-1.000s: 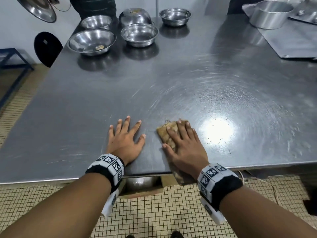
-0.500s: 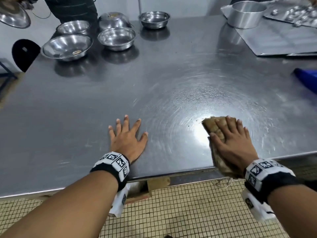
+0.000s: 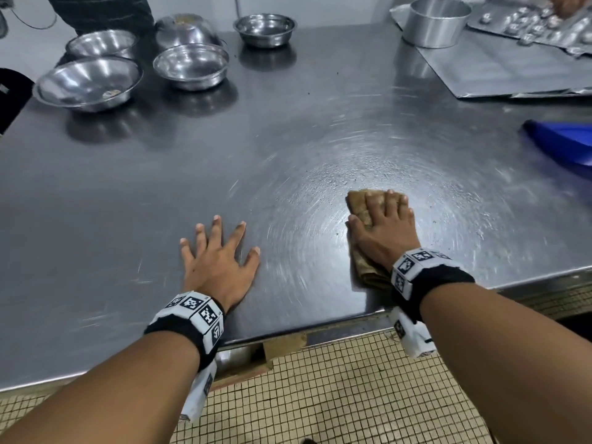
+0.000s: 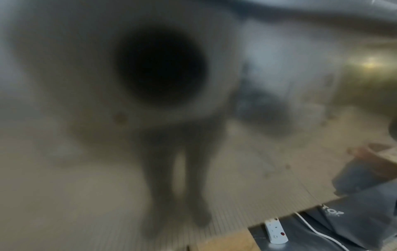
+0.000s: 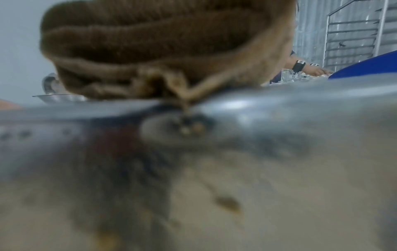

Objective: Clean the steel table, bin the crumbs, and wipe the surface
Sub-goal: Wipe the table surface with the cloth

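A brown folded cloth (image 3: 358, 203) lies on the steel table (image 3: 288, 129) near its front edge. My right hand (image 3: 382, 219) presses flat on the cloth with straight fingers. In the right wrist view the cloth (image 5: 163, 44) fills the top, bunched above the table's rim (image 5: 279, 105). My left hand (image 3: 217, 251) rests flat on the bare steel to the left, fingers spread. Small dark crumbs (image 3: 432, 206) dot the surface right of the cloth. The left wrist view is blurred and shows neither hand.
Several steel bowls (image 3: 89, 81) stand at the back left. A round steel pan (image 3: 435, 20) and a metal sheet (image 3: 512, 68) sit at the back right. A blue object (image 3: 563, 142) lies at the right edge. Tiled floor (image 3: 336, 395) runs below the table's front.
My right hand has slid the cloth to the right along the front of the table, then slightly further from the edge. My left hand has stayed flat in the same place.
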